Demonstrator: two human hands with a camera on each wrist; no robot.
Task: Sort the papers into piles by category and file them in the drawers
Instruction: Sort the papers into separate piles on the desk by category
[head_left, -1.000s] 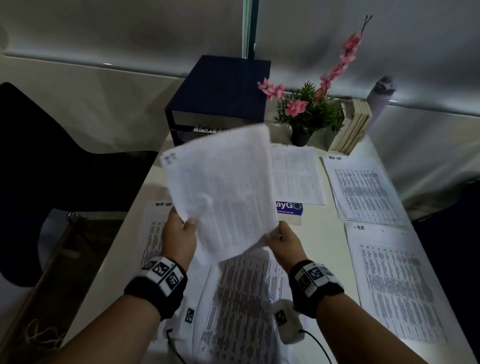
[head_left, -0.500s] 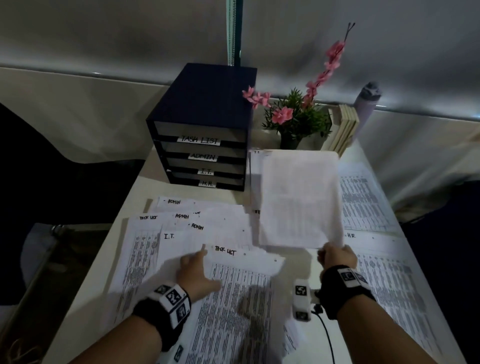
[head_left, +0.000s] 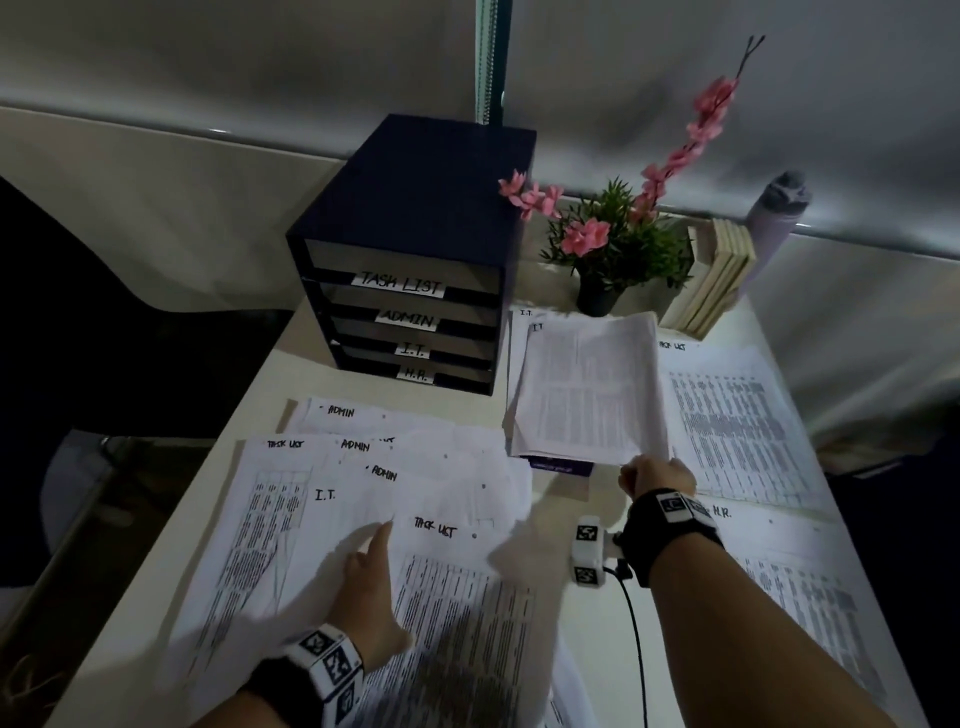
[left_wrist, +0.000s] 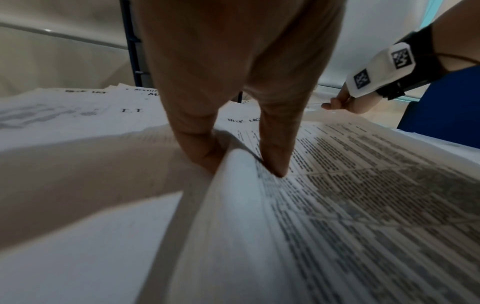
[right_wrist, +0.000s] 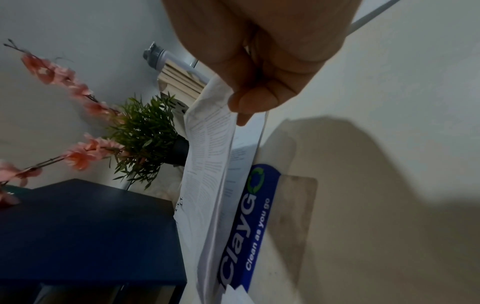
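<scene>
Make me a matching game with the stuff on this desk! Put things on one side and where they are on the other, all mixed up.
Things:
1. drawer unit
2. flower pot
3. I.T. sheet
4. water bottle

Places:
A. pinched by the right hand
B. far right corner, behind the books
C. far left of the desk
D. between drawers and books

Pairs: 1-C, 2-D, 3-A, 4-B

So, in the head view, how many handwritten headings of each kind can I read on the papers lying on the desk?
ADMIN headings: 3
TASK LIST headings: 3
I.T. headings: 3
H.R. heading: 1
Total: 10
One more mark among the ADMIN sheets is too hidden to read.
</scene>
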